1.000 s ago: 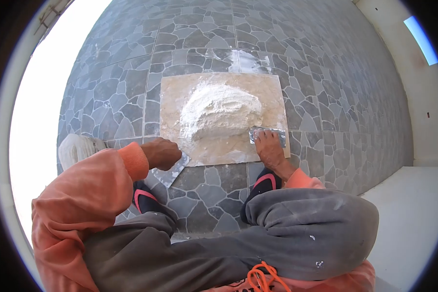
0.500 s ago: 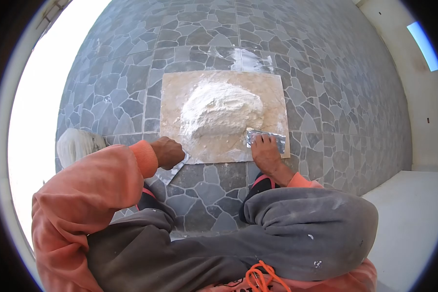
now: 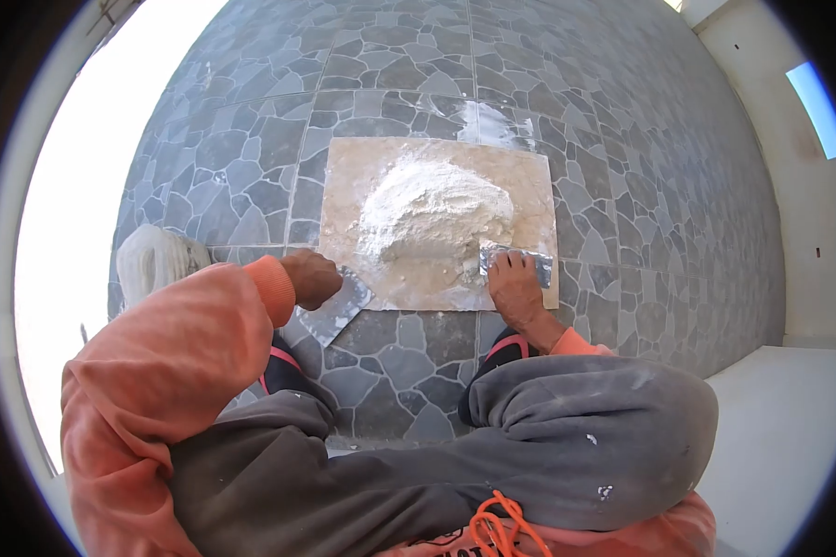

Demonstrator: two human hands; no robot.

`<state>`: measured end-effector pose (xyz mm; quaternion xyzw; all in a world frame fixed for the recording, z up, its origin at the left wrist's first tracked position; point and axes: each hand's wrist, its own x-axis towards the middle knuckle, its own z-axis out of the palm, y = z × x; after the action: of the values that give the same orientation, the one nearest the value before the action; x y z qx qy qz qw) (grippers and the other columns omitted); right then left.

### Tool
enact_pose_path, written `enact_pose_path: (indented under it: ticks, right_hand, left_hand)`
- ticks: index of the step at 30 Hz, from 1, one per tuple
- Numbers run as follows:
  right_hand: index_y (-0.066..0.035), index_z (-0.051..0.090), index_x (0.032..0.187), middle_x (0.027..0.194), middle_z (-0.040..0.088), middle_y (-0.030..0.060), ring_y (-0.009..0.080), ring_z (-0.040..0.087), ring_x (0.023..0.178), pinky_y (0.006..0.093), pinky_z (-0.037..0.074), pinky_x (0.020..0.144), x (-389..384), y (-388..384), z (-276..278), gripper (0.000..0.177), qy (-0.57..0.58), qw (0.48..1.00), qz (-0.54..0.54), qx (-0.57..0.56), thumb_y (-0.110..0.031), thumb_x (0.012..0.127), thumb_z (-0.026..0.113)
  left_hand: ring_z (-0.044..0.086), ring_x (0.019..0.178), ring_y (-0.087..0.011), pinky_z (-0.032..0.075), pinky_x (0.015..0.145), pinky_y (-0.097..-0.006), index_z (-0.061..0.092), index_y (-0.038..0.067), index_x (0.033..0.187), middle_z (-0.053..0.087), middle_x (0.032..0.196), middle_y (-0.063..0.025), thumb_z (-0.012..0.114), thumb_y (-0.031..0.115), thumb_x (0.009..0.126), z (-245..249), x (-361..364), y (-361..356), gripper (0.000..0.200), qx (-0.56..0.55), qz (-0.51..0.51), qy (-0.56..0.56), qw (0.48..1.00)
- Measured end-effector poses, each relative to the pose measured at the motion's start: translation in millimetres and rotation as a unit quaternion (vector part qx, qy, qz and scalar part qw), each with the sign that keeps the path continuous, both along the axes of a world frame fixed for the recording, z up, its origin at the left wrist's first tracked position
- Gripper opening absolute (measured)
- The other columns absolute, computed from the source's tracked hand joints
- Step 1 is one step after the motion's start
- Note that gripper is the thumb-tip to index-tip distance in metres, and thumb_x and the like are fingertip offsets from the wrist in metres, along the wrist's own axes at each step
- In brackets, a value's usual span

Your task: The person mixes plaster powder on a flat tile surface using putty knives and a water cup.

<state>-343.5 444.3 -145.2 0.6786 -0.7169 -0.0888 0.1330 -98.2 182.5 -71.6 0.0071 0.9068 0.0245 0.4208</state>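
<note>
The left hand (image 3: 314, 278) is closed around a scraper (image 3: 341, 308), its handle hidden; the right hand (image 3: 515, 286) grips a metal blade (image 3: 542, 268) near the lower right of the white powder (image 3: 427, 209), heaped mid-frame on a board (image 3: 346, 167). Above lies a white smear (image 3: 488, 125). At left, the orange sleeve (image 3: 181, 325) partly covers a whitish bundle (image 3: 153, 260). Dark lettering (image 3: 457, 551) at the bottom edge is cut off.

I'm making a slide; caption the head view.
Left hand with one flat blade, right hand with another blade, by white powder heaped on a tan board.
</note>
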Motion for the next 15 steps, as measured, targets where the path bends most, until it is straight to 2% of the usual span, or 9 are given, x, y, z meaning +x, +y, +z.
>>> enact_pose_path:
  ticks: [2,3,5,9,12,15]
  right_hand:
    - [-0.009,0.066,0.085,0.090,0.055,0.0073,0.0226,0.052,0.088,0.0393,0.039,0.074,-10.0,0.1,-13.8,0.013,0.024,0.999,-0.014,-0.030,-0.017,0.080,0.057]
    - [-0.009,0.066,0.085,0.089,0.056,0.0066,0.0226,0.052,0.089,0.0392,0.039,0.074,-11.7,1.2,-19.0,0.013,0.013,1.000,0.001,0.020,-0.017,0.080,0.057]
    - [-0.009,0.066,0.085,0.090,0.056,0.0063,0.0225,0.052,0.089,0.0390,0.039,0.074,-21.9,6.8,-25.0,0.013,-0.004,1.000,0.009,0.013,-0.017,0.080,0.057]
    - [-0.009,0.066,0.086,0.092,0.057,0.0065,0.0224,0.053,0.092,0.0391,0.040,0.074,-34.4,-7.6,16.3,0.013,0.018,1.000,0.004,0.013,-0.017,0.080,0.058]
    - [-0.009,0.065,0.086,0.092,0.058,0.0068,0.0223,0.054,0.092,0.0393,0.041,0.076,-55.3,-19.5,13.0,0.013,0.038,0.999,-0.026,-0.026,-0.017,0.080,0.058]
    - [-0.009,0.065,0.086,0.092,0.058,0.0067,0.0221,0.055,0.092,0.0384,0.042,0.076,-58.6,-15.7,-9.7,0.011,0.034,0.999,0.028,0.010,-0.015,0.081,0.057]
  left_hand:
    - [0.069,0.088,-0.0312,0.055,0.072,-0.0415,0.073,0.004,0.087,0.071,0.090,-0.0163,0.065,0.004,0.073,-0.2,4.5,0.4,0.017,0.004,-0.002,-0.002,1.000]
    - [0.069,0.087,-0.0312,0.055,0.072,-0.0416,0.073,0.004,0.087,0.071,0.089,-0.0164,0.064,0.004,0.073,0.8,7.2,-0.3,0.017,0.004,-0.005,0.000,1.000]
    - [0.069,0.087,-0.0312,0.055,0.072,-0.0416,0.073,0.004,0.087,0.071,0.089,-0.0164,0.064,0.004,0.073,1.3,8.4,-4.2,0.017,0.000,-0.004,0.007,1.000]
    - [0.069,0.088,-0.0309,0.056,0.073,-0.0416,0.073,0.004,0.086,0.071,0.090,-0.0165,0.063,0.003,0.073,1.6,7.6,-6.9,0.016,-0.005,0.008,0.017,1.000]
    - [0.069,0.089,-0.0308,0.056,0.073,-0.0414,0.073,0.004,0.087,0.071,0.091,-0.0164,0.063,0.003,0.074,3.7,6.1,-6.3,0.017,-0.011,0.003,0.016,1.000]
    - [0.069,0.089,-0.0309,0.056,0.074,-0.0414,0.073,0.004,0.087,0.071,0.092,-0.0165,0.063,0.004,0.075,5.1,0.0,-5.1,0.017,-0.013,0.000,0.015,1.000]
